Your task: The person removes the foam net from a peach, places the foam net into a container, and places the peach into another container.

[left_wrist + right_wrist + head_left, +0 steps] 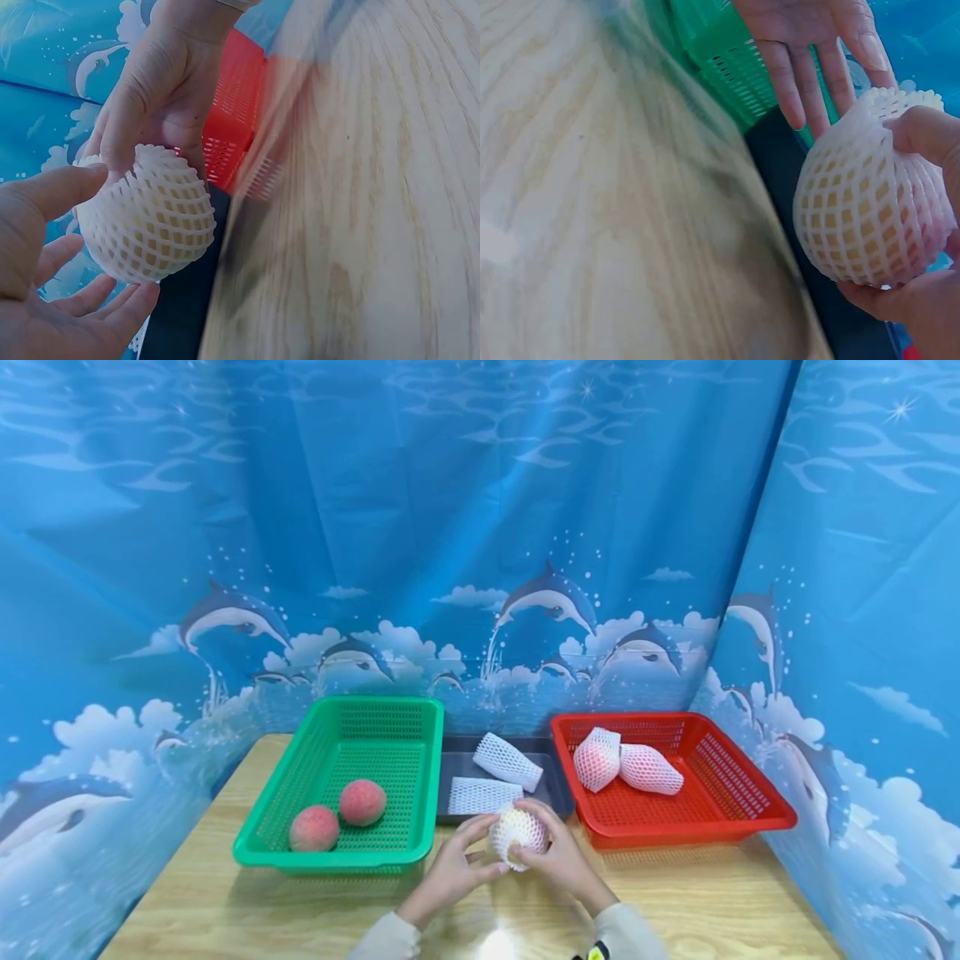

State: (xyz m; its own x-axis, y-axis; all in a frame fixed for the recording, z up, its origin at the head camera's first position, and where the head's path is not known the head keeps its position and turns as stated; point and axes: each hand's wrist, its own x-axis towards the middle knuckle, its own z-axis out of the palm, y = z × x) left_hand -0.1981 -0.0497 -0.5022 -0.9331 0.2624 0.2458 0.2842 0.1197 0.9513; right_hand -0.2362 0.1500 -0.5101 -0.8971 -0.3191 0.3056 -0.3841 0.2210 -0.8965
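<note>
A peach in a white foam net (517,837) is held above the table, in front of the dark tray. My right hand (557,852) grips it from the right, with thumb and fingers bent round the net, as the right wrist view shows. From the other side, my left hand (461,862) touches the netted peach with mostly straight fingers (836,75). Yellowish and pink skin shows through the mesh of the net (870,202). Two empty foam nets (486,795) lie in the dark tray (551,752) behind the hands.
On the left stands a green basket (433,777) with two bare pink peaches (339,816). A red basket (690,835) on the right holds two netted peaches (626,767). All stand on a wooden table (720,902), before a blue dolphin-print curtain (450,527).
</note>
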